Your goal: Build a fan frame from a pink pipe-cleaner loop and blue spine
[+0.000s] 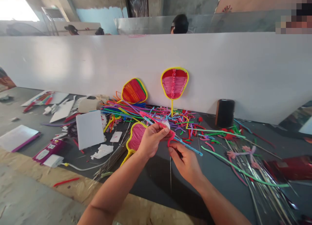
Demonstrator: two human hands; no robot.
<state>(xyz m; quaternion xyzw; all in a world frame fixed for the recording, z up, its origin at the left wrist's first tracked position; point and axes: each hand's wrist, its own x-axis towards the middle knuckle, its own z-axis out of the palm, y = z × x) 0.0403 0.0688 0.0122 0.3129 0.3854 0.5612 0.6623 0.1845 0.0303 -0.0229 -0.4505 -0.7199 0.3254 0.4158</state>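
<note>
My left hand [151,139] is closed in a pinch on a pink pipe cleaner [158,123] that bends over its fingers. My right hand [185,161] is closed just below it, fingertips gripping the lower pink end together with a light-blue pipe cleaner [190,148] that sticks out to the right. Under my left hand lies a small yellow-rimmed pink fan [135,137] on the dark table. Behind my hands spreads a pile of coloured pipe cleaners [136,110].
Two finished fans [174,82] [134,91] lean on the white partition [243,72]. A black cylinder [224,112] stands at right, with green stems and thin wires [246,173] nearby. White foam sheets [89,129], a pink box [47,149] and papers lie left. People's heads show beyond the partition.
</note>
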